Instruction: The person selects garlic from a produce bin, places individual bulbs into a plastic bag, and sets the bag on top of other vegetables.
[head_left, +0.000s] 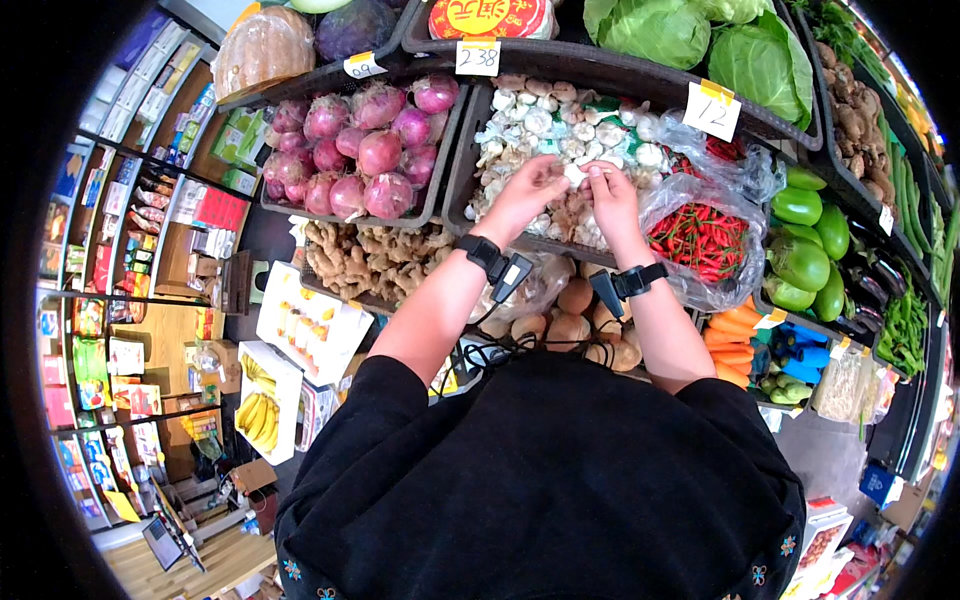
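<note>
Above a dark plastic crate (454, 180) of garlic bulbs (537, 120), my two hands meet over a small white piece of garlic (575, 175). My left hand (531, 189) pinches it from the left. The fingertips of my right hand (613, 193) grip it from the other side. Fingers partly cover the piece, so whether it is a whole bulb or a clove is unclear. Loose skins and dried roots (574, 214) lie among the bulbs below my hands. Black bands with small devices circle both wrists.
Red onions (379, 152) fill the crate to the left, with ginger (337, 259) below it. Red chillies (697, 238) in a plastic bag lie to the right, beside green eggplants (799, 262). A raised shelf edge with price cards holds cabbages (649, 34). Cables hang near my chest.
</note>
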